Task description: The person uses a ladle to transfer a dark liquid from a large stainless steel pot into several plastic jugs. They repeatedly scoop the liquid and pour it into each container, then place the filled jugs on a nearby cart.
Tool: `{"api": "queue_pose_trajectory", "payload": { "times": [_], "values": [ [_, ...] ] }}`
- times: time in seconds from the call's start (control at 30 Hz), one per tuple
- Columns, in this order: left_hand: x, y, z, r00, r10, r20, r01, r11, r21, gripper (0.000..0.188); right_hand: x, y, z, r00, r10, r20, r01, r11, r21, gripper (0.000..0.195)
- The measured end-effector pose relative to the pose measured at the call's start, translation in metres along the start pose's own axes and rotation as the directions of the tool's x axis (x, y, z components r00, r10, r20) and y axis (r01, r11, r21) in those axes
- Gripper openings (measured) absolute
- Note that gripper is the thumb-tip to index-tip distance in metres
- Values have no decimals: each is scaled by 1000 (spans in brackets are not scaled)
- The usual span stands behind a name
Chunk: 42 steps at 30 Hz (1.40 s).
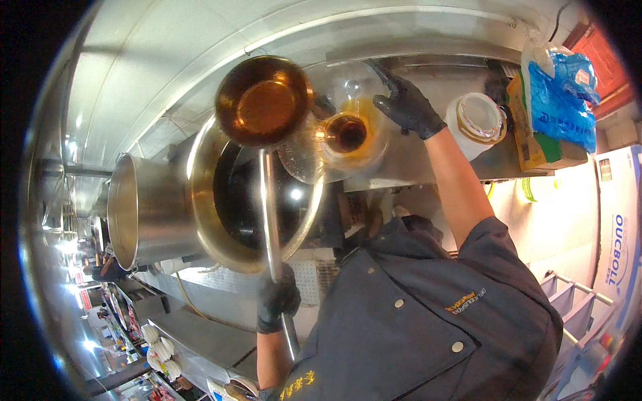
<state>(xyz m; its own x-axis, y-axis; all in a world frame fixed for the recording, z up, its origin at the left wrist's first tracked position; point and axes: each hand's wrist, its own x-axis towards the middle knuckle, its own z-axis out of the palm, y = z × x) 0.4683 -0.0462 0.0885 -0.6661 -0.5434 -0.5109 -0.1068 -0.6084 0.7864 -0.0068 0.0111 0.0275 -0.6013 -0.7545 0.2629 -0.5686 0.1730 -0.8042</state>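
My left hand [279, 296], in a black glove, grips the metal handle [269, 215] of a round, deep ladle [263, 100]. The ladle's bowl is raised over the far rim of a large wok [256, 195] with a dark inside. My right hand [409, 105], also black-gloved, has its fingers spread at the edge of a clear, domed lid [351, 82]; whether it grips the lid is unclear. Beneath and beside the lid stands an oily container [351, 133] with dark contents, blurred. A second clear, round sheet or lid [303, 160] overlaps the wok's rim.
A tall steel stockpot [150, 210] stands left of the wok. Right of my right hand are a white tub [479, 118] and a cardboard box [544, 150] under a blue plastic bag [562, 100]. Stacked white bowls [160, 351] sit lower left. A person [108, 268] is far off left.
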Motion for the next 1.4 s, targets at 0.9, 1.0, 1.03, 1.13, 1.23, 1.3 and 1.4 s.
{"api": "queue_pose_trajectory", "payload": {
  "times": [0.9,1.0,1.03,1.13,1.23,1.3,1.4],
  "values": [
    [85,-133,-209,925,-208,-317,121,955,-271,27,-220,101,-38,710,699,83,-684,658,313,38],
    [75,-141,-213,908,-234,-347,126,943,-307,27,-234,115,-39,758,644,105,-641,706,300,38],
    [70,-147,-215,909,-235,-345,125,942,-312,26,-236,119,-37,770,622,146,-626,690,364,37],
    [59,-163,-224,869,-26,-494,191,939,286,28,-232,130,-25,711,689,139,-685,635,357,38],
    [47,-181,-221,745,499,-442,282,365,888,48,-222,138,-14,709,673,210,-701,640,314,41],
    [41,-189,-212,708,632,-315,389,24,921,62,-216,144,-9,743,619,256,-669,673,315,38],
    [42,-198,-193,706,708,-17,343,-320,883,81,-215,153,-12,796,543,267,-599,769,223,38]
  ]
}}
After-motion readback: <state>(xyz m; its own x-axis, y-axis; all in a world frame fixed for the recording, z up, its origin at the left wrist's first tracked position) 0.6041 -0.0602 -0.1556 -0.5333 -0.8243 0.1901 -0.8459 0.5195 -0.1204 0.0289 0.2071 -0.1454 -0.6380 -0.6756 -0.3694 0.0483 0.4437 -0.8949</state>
